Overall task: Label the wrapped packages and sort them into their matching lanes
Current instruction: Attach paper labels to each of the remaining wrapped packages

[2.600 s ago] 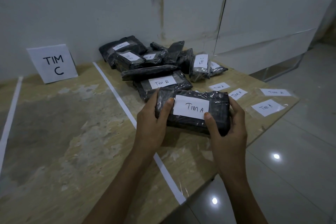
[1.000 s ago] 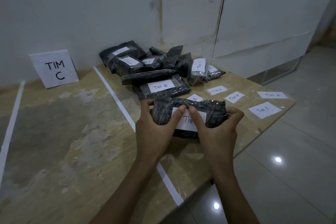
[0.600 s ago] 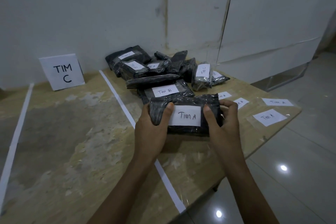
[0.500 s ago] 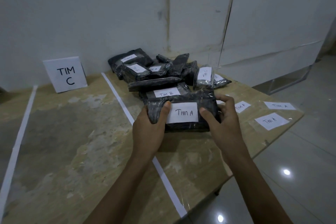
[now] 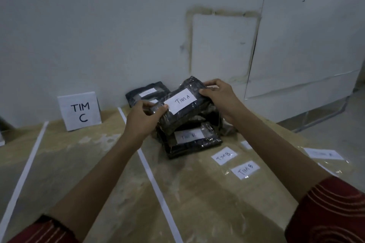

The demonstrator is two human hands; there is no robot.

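A black wrapped package [image 5: 183, 110] with a white "TIM A" label is held in the air, tilted, above the pile of black packages [image 5: 191, 140]. My left hand [image 5: 142, 118] grips its near left end. My right hand [image 5: 219, 94] grips its far right end. Under it lies a package labelled "TIM B" [image 5: 189, 136]. Another labelled package [image 5: 146, 92] lies by the wall. Much of the pile is hidden behind the held package and my hands.
A white "TIM C" sign [image 5: 80, 112] leans on the wall in the lane to the left. White tape lines [image 5: 154, 181] divide the wooden table [image 5: 83, 163] into lanes. Loose paper labels [image 5: 245, 169], two reading "TIM B", lie at the right near the table's edge.
Both hands lifted the "TIM A" package from in front of the pile up and away, and tilted it. The camera has moved closer and looks further left.
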